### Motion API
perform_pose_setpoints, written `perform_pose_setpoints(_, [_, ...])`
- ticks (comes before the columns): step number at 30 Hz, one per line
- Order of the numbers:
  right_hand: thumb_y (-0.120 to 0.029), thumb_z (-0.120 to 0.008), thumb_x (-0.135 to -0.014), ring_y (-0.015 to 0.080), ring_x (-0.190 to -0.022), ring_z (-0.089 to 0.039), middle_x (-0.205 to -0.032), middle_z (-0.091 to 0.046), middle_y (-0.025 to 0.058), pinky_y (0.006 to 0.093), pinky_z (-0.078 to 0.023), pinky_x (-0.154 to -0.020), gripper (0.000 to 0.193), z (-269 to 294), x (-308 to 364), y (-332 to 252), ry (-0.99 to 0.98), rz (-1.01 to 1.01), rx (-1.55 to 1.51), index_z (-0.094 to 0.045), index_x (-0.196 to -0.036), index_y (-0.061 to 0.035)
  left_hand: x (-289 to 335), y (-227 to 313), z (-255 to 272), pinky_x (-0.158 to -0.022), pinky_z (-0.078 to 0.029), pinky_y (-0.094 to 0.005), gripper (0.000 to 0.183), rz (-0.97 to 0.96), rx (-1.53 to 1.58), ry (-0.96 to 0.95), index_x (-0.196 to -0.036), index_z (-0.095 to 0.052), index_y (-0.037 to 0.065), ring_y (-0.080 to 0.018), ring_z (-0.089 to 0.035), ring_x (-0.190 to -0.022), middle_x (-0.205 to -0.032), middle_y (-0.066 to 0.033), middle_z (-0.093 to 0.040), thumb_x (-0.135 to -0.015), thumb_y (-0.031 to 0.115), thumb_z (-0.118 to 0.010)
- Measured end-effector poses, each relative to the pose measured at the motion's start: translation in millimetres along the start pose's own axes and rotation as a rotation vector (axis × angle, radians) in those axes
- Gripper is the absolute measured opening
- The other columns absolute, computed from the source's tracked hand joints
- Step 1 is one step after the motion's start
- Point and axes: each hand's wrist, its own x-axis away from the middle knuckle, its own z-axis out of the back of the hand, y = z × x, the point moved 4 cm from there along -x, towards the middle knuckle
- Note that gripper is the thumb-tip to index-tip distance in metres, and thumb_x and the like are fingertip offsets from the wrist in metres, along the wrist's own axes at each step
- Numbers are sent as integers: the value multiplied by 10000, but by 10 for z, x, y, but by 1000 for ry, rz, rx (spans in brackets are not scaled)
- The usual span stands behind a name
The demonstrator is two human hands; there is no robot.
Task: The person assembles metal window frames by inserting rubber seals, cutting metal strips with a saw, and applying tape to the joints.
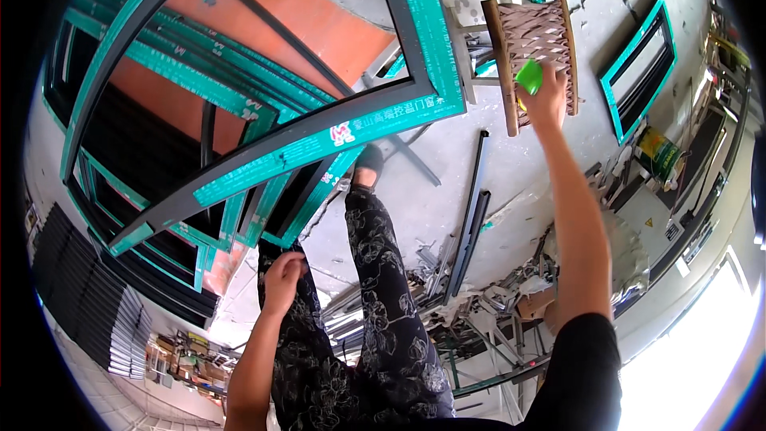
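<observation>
My right hand (pixel 547 94) reaches out to the far right, over a stool (pixel 536 28) with a woven brown seat between wooden rails. Its fingers are closed round a small bright green object (pixel 529 76) with a bit of yellow below it; its exact kind is not clear. Close to my thigh, my left hand (pixel 284 278) hangs with curled fingers and nothing visible in them. Ahead and to the left, a large dark window frame (pixel 331 136) covered in green printed film stands tilted, apart from both hands.
More green-filmed frames (pixel 215 64) are stacked behind the large one, by an orange-red board (pixel 335 20). Dark metal profiles (pixel 469 223) lie on the floor between stool and legs. Scrap offcuts (pixel 487 319) pile up at right, and a small green-edged frame (pixel 638 72) lies beyond the stool.
</observation>
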Motion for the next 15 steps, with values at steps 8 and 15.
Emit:
perform_pose_setpoints(8, [-55,-801,-675,207,-775,-593,-1101,-557,128,282,-498,-578,642,912,2294,-1823,-295,48,-719,-503,-1243,-27,505,2135,-547,-817,-503,-339,279,-498,-28,-55,-1166,-592,9,-240,-625,-946,-1052,-125,-611,-920,134,-633])
perform_pose_setpoints(15, [5,-782,-645,283,-957,-592,-1261,-543,168,307,-529,-668,669,1167,3316,-3429,-122,330,-712,-486,-1243,-26,965,1866,271,-876,-525,-298,462,-534,-9,189,-1304,-527,-7,-202,-605,-1057,-1223,-124,-541,-875,50,-688])
